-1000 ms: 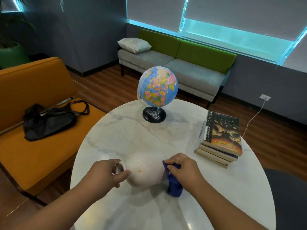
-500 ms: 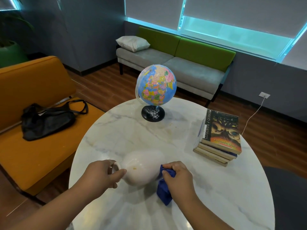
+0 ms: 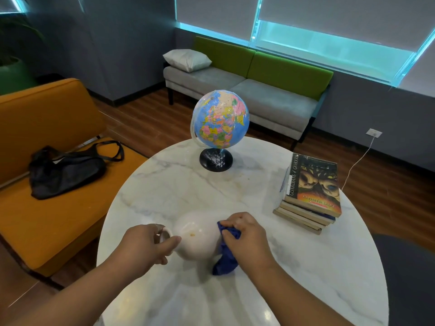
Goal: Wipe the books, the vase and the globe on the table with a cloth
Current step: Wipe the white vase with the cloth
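**White vase held sideways, cloth at its belly**

While the left hand (image 3: 146,245) grips the neck of the white ceramic vase (image 3: 196,234), the vessel lies tipped on its side over the near part of the round marble surface (image 3: 306,267), mouth toward the left; its interior cannot be seen. A small yellowish speck marks the upper belly. The right hand (image 3: 247,238) is clenched on a bunched blue cloth (image 3: 226,260), pressed against the vase's right flank, the loose end hanging down to the surface.

Globe (image 3: 221,118): political map, black round base, upright at the far side. Stack of paperback books (image 3: 310,191): right edge, apart from vase and globe, top cover face up.

Black bag (image 3: 66,170): on the orange seat at left, contents not visible.
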